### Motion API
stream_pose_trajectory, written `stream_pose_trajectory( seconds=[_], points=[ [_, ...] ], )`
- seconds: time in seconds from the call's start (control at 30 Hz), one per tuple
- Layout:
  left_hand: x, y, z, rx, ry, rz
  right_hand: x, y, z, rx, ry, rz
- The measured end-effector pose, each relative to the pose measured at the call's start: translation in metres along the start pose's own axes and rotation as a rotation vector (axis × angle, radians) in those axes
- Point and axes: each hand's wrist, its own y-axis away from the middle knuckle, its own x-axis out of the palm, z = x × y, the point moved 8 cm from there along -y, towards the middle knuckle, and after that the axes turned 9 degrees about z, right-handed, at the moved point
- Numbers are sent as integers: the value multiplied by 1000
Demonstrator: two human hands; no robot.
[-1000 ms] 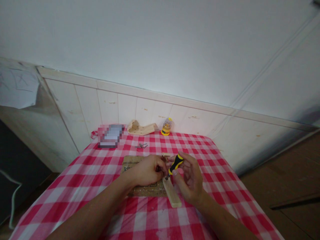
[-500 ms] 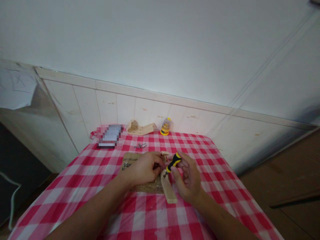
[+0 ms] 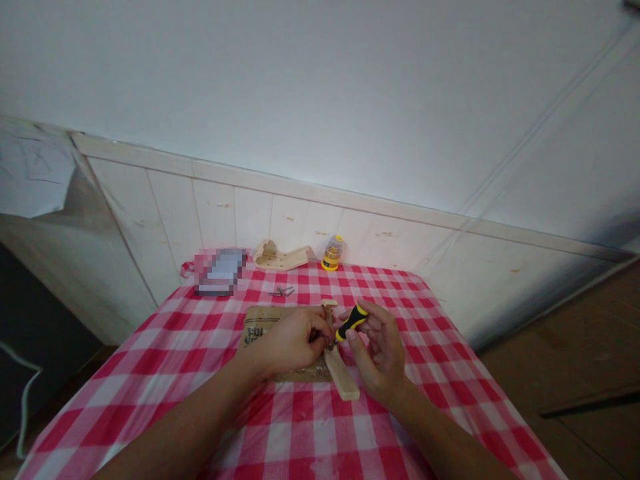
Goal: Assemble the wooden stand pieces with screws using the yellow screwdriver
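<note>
Clearly the work is partway along, judging by what lies about the meeting point of the hands, taken as the clock's centre. At ten o'clock a flat device (image 3: 223,272) lies on the checked cloth (image 3: 280,443), its face blurred out. Loose metal screws (image 3: 281,292) sit between ten and eleven, apparently unused, and pale wooden parts (image 3: 293,259) with dark holes lie apart at eleven, seemingly not yet joined to anything. The left hand (image 3: 293,340) comes in from nine, fingers curled and nearly closed at the near wooden strip (image 3: 343,379); what its fingertips pinch is hidden. That strip points toward between five and six, its upper end under the fingers. The screwdriver (image 3: 352,323) leans to that end, gripped by the bent fingers and thumb of the right hand (image 3: 383,357) at between three and four. Whether a screw is seated there, I cannot tell.

As for containers, the cardboard package (image 3: 256,323), between nine and ten, hides any contents; at twelve, a clear, yellow-based holder (image 3: 331,255) appears to contain driver bits.
</note>
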Motion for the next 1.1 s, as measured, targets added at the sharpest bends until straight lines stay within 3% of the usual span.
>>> stream_pose_trajectory(
  seconds=[0.23,0.6,0.83,1.1],
  points=[
    [7,-3,16,-33,22,73,-1,0,5,-37,58,-28],
    [-4,-2,12,-59,-87,-47,-5,2,3,-53,141,-91],
    [6,-2,15,-39,38,46,-4,1,4,-102,155,-114],
    [5,-2,14,-56,3,49,-4,2,5,-139,168,-121]
  ],
)
